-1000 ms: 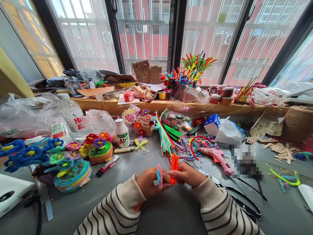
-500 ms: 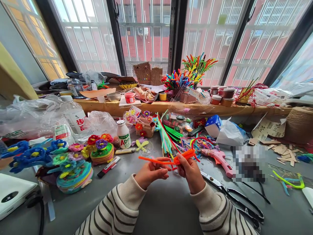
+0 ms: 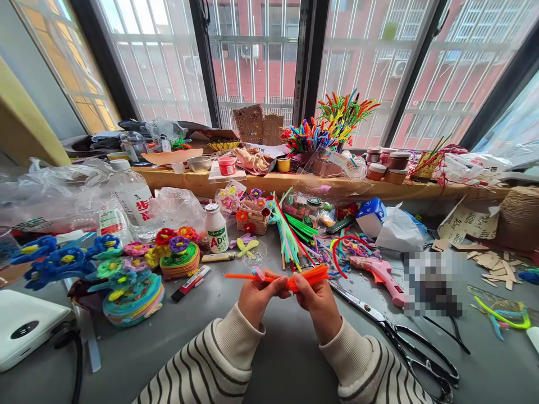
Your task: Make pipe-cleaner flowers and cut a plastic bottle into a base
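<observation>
Over the middle of the grey table, my two hands meet on a bunch of orange pipe cleaners (image 3: 318, 275). My right hand (image 3: 318, 303) is closed round the folded, bundled part, which sticks out to the right. My left hand (image 3: 261, 294) pinches the straight end, and a thin orange length points left past its fingers. Just beyond the hands lies a pile of loose pipe cleaners (image 3: 288, 235) in green, pink, red and white. Large scissors (image 3: 379, 317) rest to the right of my right hand, beside a pink glue gun (image 3: 381, 275).
Pipe-cleaner flowers on round bases (image 3: 132, 297) stand at the left, near a white device (image 3: 33, 331) with a cable. A white bottle (image 3: 216, 227) stands behind my left hand. Paint jars (image 3: 396, 161) line the sill. Cardboard scraps (image 3: 501, 266) lie at the right.
My hands have come together on the orange pipe cleaners. The left fingers now pinch close to the bundle, where they were spread apart before. The view has shifted slightly.
</observation>
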The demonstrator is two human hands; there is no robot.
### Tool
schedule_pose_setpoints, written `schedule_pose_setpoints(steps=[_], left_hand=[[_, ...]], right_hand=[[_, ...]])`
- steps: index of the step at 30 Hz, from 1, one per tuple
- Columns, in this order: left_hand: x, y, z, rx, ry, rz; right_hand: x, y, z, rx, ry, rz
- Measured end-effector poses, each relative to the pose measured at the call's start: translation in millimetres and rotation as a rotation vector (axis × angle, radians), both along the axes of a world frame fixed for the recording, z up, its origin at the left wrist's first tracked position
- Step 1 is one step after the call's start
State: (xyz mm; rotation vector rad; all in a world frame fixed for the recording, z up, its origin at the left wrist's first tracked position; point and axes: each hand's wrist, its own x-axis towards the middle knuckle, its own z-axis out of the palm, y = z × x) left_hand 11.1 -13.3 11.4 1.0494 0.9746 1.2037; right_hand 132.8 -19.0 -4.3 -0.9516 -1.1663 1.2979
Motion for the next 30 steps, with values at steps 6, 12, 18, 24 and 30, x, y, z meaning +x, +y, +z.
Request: schedule_pose_setpoints(steps=[6,12,18,24,30], left_hand=[[8.0,3.5,-8.8,-0.047,-0.199,-0.015],[4.8,6.5,-10.7,-0.073,-0.159,-0.037],[1.4,3.6,1.1,-0.245,-0.16,-0.04],[2.4,2.7,3.4,-0.22,-0.176,0.066],[-4.0,7.6,3.0,-0.14,-0.161,0.138]], right_hand=[[-7.0,0.6,-6.9,0.07,-0.069,-0.137],[-4.9,2.3,-2.9,0.015,-0.04,-0.118],[15.7,4.2,12.7,0.034,-0.002,-0.152],[19.9,3.1,12.8,0.021,-0.058,-0.056],[15.8,2.6,9.1,-0.099,-0.048,0.037]])
